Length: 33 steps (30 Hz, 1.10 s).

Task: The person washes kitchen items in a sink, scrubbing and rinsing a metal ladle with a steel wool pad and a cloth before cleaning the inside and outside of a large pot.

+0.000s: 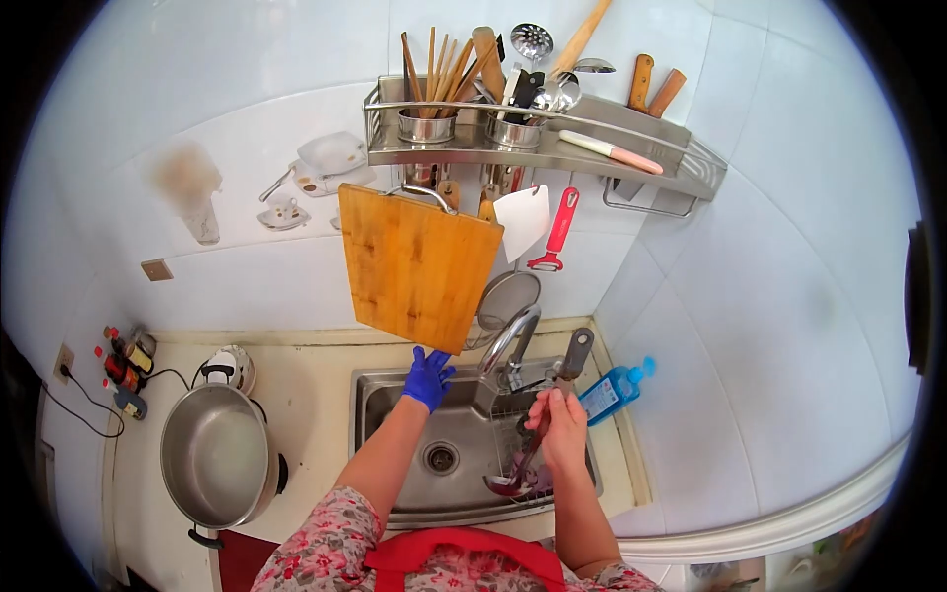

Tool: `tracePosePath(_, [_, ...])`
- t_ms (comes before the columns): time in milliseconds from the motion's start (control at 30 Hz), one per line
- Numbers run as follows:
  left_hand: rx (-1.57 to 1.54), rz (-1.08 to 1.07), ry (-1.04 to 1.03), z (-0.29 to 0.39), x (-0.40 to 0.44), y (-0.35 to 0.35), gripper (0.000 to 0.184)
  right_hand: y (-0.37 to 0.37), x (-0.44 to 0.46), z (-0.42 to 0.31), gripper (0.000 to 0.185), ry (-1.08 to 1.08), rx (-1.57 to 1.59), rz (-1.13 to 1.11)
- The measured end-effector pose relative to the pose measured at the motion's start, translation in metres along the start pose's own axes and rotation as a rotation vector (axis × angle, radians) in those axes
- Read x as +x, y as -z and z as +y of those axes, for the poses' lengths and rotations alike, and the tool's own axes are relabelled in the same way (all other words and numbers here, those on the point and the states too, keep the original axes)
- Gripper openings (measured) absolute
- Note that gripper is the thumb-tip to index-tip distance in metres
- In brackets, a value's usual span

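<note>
My left hand (pixel 428 381), in a blue glove, reaches up to the lower edge of a wooden cutting board (pixel 419 266). Its fingers are spread and hold nothing; whether they touch the board I cannot tell. The board hangs tilted below the wall shelf, its metal handle at the top. My bare right hand (pixel 559 426) is closed around a ladle (pixel 575 355) over the right side of the sink. The ladle's grey handle end sticks up above the fingers, and its bowl hangs low over the basin.
The steel sink (pixel 373 400) has a curved faucet (pixel 513 340), with a blue soap bottle (pixel 612 395) to its right. A large pot (pixel 217 454) stands left, near sauce bottles (pixel 120 370). On the wall shelf (pixel 464 155) are utensils and knives; a red peeler (pixel 562 222) hangs below.
</note>
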<state>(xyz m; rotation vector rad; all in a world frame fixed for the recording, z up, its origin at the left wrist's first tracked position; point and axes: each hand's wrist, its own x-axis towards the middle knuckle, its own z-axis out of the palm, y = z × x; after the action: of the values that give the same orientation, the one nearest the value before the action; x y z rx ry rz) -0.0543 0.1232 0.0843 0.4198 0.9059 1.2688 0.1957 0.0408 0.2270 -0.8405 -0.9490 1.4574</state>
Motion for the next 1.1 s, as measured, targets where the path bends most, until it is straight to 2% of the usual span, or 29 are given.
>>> tracePosePath(67, [-0.019, -0.026, -0.048, 0.000, 0.003, 0.003, 0.066, -0.009, 0.006, -0.006, 0.022, -0.025, -0.017, -0.016])
tracePosePath(300, [-0.149, 0.056, 0.028, -0.015, 0.007, 0.052, 0.060, -0.044, 0.031, -0.012, 0.023, -0.025, 0.005, -0.097])
tracePosePath(367, [-0.282, -0.055, -0.223, -0.006, -0.024, 0.040, 0.055, -0.053, 0.035, -0.014, 0.024, -0.025, 0.010, -0.118])
tracePosePath(467, [-0.257, 0.077, -0.268, 0.005, -0.049, 0.054, 0.046, -0.067, 0.041, -0.016, 0.024, -0.022, 0.020, -0.142])
tracePosePath(533, [-0.136, 0.102, -0.252, 0.009, -0.056, 0.068, 0.046, -0.076, 0.046, -0.017, 0.024, -0.021, 0.030, -0.169])
tracePosePath(700, [-0.345, 0.064, -0.307, 0.017, -0.068, 0.068, 0.044, -0.110, 0.062, -0.025, 0.025, -0.035, 0.049, -0.254])
tracePosePath(1033, [-0.381, 0.024, -0.309, 0.025, -0.081, 0.074, 0.043, -0.166, 0.096, -0.033, 0.025, 0.014, 0.006, -0.422])
tracePosePath(1100, [-0.386, 0.014, -0.293, 0.025, -0.082, 0.075, 0.049, -0.175, 0.099, -0.034, 0.025, 0.018, 0.025, -0.424])
